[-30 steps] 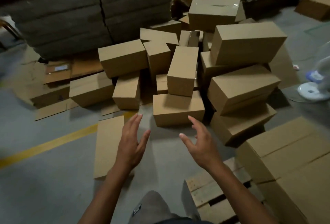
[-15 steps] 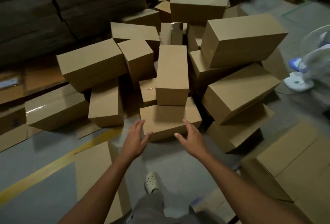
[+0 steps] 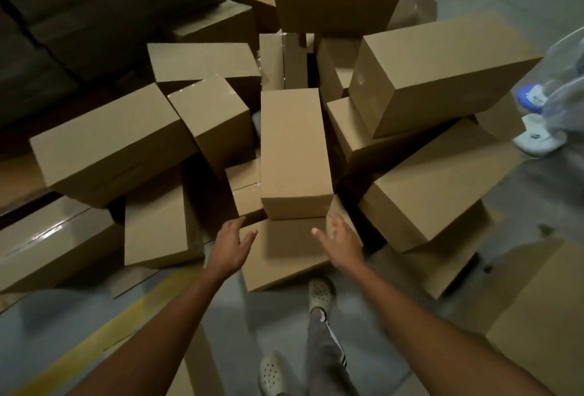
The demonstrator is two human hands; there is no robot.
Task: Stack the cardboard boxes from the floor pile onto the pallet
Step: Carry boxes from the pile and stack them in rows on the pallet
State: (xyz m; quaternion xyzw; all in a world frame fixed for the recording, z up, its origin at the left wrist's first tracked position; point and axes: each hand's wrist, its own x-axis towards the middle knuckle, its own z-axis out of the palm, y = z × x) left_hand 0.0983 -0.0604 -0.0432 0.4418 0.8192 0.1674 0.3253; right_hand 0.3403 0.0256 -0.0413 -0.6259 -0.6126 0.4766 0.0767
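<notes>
A pile of brown cardboard boxes covers the floor ahead of me. The nearest box (image 3: 290,253) lies flat at the pile's front edge. A long narrow box (image 3: 292,149) rests on its far end. My left hand (image 3: 232,245) reaches to the near box's left corner, fingers straight and spread. My right hand (image 3: 343,242) hovers over its right end, fingers extended, holding nothing. Whether either hand touches the cardboard is unclear. The pallet is out of view.
A large box (image 3: 433,73) sits high on the right of the pile, above tilted ones (image 3: 433,193). Stacked boxes (image 3: 543,326) stand at the right edge. A standing fan (image 3: 550,111) is far right. A yellow floor line (image 3: 104,335) runs left. My feet (image 3: 320,294) stand below the near box.
I have stepped closer to the pile, and both hands have moved forward from mid-air to the two ends of the nearest box. The pallet has dropped out of view.
</notes>
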